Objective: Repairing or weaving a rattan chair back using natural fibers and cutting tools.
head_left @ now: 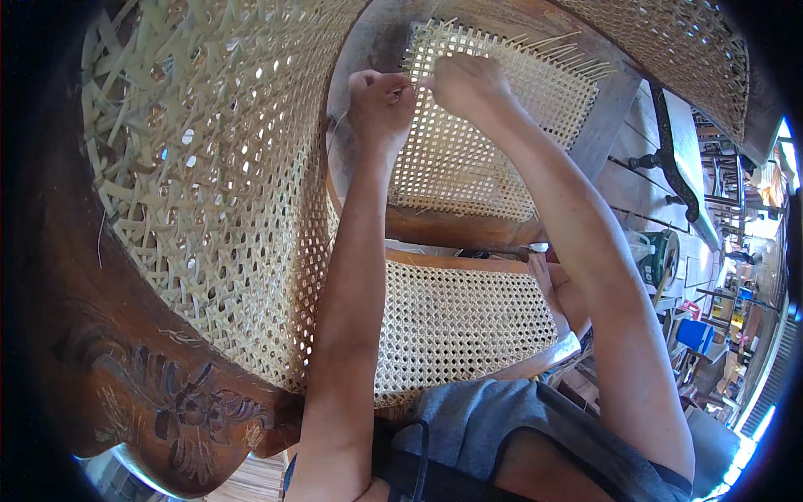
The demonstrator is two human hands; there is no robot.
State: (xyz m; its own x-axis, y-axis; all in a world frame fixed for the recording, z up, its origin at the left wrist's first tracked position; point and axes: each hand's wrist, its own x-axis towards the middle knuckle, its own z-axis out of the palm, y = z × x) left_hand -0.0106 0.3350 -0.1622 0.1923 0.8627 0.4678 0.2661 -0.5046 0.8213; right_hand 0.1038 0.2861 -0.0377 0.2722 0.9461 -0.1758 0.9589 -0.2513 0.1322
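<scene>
At the far middle of the scene, a partly woven cane panel (477, 142) sits in a curved wooden chair frame (368, 42), its loose strand ends fanning out past the far right edge. The left hand (381, 105) is clenched at the panel's far left edge, fingers pinched on what looks like a thin cane strand (416, 81). The right hand (468, 84) is curled just beside it, fingertips pressing into the weave; whether it grips the same strand I cannot tell. The strand is likely light, springy and smooth, prone to kinking or splitting if bent sharply, so it is best held close to the weave. A finished cane seat (460, 322) lies nearer, and a larger cane back (217, 184) stands to the left.
</scene>
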